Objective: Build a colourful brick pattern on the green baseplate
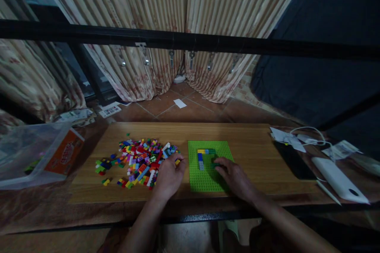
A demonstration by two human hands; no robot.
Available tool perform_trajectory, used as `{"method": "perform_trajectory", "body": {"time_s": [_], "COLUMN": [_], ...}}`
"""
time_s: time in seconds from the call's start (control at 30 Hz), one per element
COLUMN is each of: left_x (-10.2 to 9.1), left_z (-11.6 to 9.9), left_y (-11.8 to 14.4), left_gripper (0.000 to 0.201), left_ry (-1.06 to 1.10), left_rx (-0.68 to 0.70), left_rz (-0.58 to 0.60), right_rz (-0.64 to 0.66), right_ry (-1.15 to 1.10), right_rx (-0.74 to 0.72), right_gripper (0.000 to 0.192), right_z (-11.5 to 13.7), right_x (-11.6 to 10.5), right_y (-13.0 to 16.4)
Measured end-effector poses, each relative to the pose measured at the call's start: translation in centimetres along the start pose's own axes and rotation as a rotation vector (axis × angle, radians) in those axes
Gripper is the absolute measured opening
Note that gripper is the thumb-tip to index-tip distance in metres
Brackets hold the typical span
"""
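On the green baseplate (208,166), the right hand (236,178) pinches a small green brick (214,164), probably light, rigid and best gripped by its sides, while the left hand (169,176), just left of the plate, holds a yellow piece (177,162).

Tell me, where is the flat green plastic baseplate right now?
In the head view, the flat green plastic baseplate lies near the middle of the wooden board, just right of the heap of small coloured bricks, with the right hand resting on it.

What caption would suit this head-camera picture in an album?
Right hand presses a green brick onto a green baseplate; left hand picks at a brick pile.
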State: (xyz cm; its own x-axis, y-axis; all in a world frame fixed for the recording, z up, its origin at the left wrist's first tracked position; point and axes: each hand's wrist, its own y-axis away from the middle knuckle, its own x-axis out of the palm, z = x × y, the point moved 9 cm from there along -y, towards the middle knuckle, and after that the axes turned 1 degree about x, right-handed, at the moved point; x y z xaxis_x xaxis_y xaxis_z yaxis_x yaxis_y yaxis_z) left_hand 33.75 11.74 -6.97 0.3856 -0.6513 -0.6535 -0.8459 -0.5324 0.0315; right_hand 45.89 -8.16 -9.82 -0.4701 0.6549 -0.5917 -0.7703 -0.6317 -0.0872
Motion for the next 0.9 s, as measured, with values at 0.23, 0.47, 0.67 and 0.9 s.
{"method": "perform_trajectory", "body": {"time_s": [0.23, 0.47, 0.67, 0.9], "left_x": [4.5, 6.3, 6.7, 7.1], "left_z": [-0.8, -0.9, -0.6, -0.1], "left_y": [-0.9, -1.0, -1.0, -1.0], "left_gripper": [0.016, 0.013, 0.018, 0.033], "left_ry": [-0.066, -0.134, -0.230, -0.340], "left_rx": [0.009, -0.029, -0.093, -0.172], "left_rz": [0.066, 0.122, 0.121, 0.075], "right_rz": [-0.014, 0.034, 0.043, 0.038], "right_ry": [0.079, 0.137, 0.122, 0.122], "right_rx": [-0.137, -0.175, -0.188, -0.150], "right_gripper": [0.014, 0.015, 0.015, 0.012], "right_z": [0.5, 0.2, 0.2, 0.0], "right_x": [1.4, 2.2, 2.2, 2.3], "right_y": [-1.0, -0.9, -1.1, -1.0]}}
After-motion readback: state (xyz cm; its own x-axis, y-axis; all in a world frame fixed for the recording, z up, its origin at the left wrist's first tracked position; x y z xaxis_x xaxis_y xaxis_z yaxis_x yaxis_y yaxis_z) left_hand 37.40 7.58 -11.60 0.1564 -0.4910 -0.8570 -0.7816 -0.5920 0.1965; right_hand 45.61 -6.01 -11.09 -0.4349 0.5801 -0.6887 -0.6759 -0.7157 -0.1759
